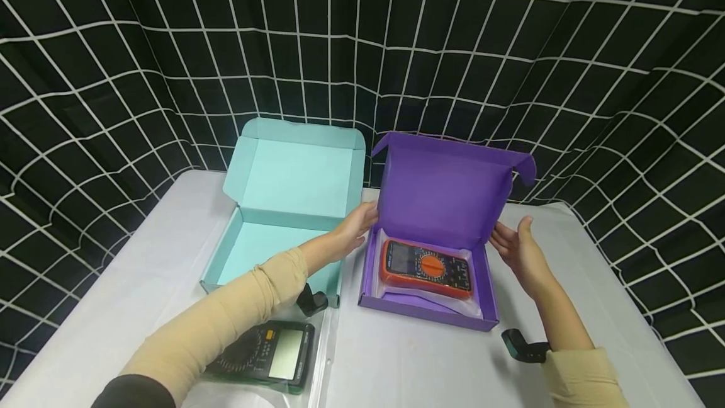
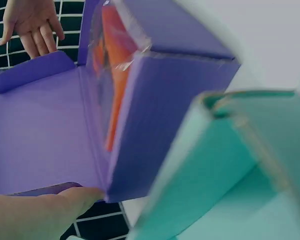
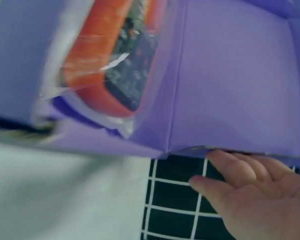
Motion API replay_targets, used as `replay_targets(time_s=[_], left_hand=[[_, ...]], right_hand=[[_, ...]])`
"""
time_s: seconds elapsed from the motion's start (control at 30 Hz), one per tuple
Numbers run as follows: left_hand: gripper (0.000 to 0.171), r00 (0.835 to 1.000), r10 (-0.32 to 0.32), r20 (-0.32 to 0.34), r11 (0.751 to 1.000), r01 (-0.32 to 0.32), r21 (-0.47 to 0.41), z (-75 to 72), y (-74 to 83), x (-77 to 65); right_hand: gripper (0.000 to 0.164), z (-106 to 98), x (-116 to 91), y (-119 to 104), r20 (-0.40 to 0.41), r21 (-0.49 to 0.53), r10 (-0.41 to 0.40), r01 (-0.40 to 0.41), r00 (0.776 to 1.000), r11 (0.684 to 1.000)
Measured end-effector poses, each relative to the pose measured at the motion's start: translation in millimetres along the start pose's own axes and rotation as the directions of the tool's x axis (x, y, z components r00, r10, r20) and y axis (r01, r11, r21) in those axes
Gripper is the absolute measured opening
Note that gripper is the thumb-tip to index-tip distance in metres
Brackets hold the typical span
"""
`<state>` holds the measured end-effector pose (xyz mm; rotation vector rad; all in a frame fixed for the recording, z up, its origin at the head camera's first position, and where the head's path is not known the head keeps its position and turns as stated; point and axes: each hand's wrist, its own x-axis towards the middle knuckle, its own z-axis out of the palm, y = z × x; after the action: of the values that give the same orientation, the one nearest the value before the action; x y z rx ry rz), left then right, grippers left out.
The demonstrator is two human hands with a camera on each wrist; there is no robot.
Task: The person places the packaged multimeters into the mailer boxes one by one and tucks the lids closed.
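A purple box (image 1: pixel 427 318) stands on the table with its lid (image 1: pixel 447 187) raised. Inside it lies an orange multimeter (image 1: pixel 427 268) in a clear plastic bag, its dial facing up. At the lid's left edge is my left hand (image 1: pixel 352 232), fingertips right by the cardboard near the hinge. My right hand (image 1: pixel 521 254) touches the lid's right edge, fingers extended and partly behind it, thumb pointing up. In the right wrist view, the fingers (image 3: pixel 240 172) reach under the lid's edge.
Left of the purple box stands an open light teal box (image 1: pixel 294 169), partly covered by my left arm. A dark multimeter with a green edge (image 1: pixel 266 357) lies in clear plastic at the front left. A black gridded curtain (image 1: pixel 340 36) surrounds the white table (image 1: pixel 419 364).
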<state>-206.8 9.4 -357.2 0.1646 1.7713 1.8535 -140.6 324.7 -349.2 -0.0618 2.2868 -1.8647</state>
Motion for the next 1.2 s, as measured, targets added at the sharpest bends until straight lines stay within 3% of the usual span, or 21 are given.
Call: replay_targets(time_s=[0.23, 0.43, 0.57, 0.63, 0.7, 0.8, 0.87, 0.9, 0.97, 1.07, 1.2], left_hand=[[0.069, 0.997, -0.062, 0.054, 0.997, 0.064, -0.033, -7.7, -16.7, -8.6], [0.068, 0.996, -0.042, 0.079, 0.999, 0.045, -0.028, -8.5, -23.6, -9.8], [0.065, 0.997, -0.023, 0.08, 0.997, 0.028, -0.069, -9.3, -22.5, -12.4], [0.064, 0.996, -0.018, 0.087, 0.996, 0.025, -0.089, -10.3, -21.0, -14.3], [0.066, 0.995, -0.024, 0.099, 0.994, 0.034, -0.102, -11.2, -19.3, -16.5], [0.07, 0.992, -0.046, 0.122, 0.99, 0.061, -0.128, -12.3, -16.8, -18.6], [0.071, 0.99, -0.053, 0.13, 0.988, 0.071, -0.141, -12.5, -15.9, -19.1], [0.071, 0.99, -0.055, 0.13, 0.987, 0.074, -0.141, -12.5, -15.7, -19.2], [0.071, 0.991, -0.059, 0.121, 0.987, 0.076, -0.141, -12.6, -15.8, -19.1], [0.071, 0.993, -0.066, 0.101, 0.988, 0.079, -0.135, -12.6, -16.7, -18.8], [0.073, 0.993, -0.068, 0.095, 0.988, 0.08, -0.133, -14.6, -16.8, -20.6]], right_hand=[[0.098, -8, -20, 28, 0.028, 0.066, -0.01, 0.008, 1.0, 0.998], [0.096, -4, -23, 39, 0.011, 0.102, -0.029, 0.027, 1.0, 0.994], [0.096, -7, -28, 36, -0.003, 0.105, -0.031, 0.031, 1.0, 0.994], [0.096, -12, -32, 33, -0.012, 0.165, -0.028, 0.03, 1.0, 0.986], [0.094, -17, -38, 29, -0.015, 0.291, -0.028, 0.031, 0.999, 0.956], [0.085, -23, -44, 21, 0.009, 0.519, -0.055, 0.042, 0.998, 0.853], [0.073, -24, -47, 16, 0.031, 0.585, -0.08, 0.047, 0.996, 0.809], [0.065, -24, -47, 13, 0.035, 0.586, -0.092, 0.054, 0.995, 0.808], [0.06, -22, -48, 10, 0.017, 0.511, -0.108, 0.085, 0.994, 0.855], [0.052, -19, -49, 6, -0.05, 0.321, -0.103, 0.114, 0.993, 0.94], [0.048, -14, -52, 7, -0.093, 0.171, -0.081, 0.096, 0.992, 0.981]])
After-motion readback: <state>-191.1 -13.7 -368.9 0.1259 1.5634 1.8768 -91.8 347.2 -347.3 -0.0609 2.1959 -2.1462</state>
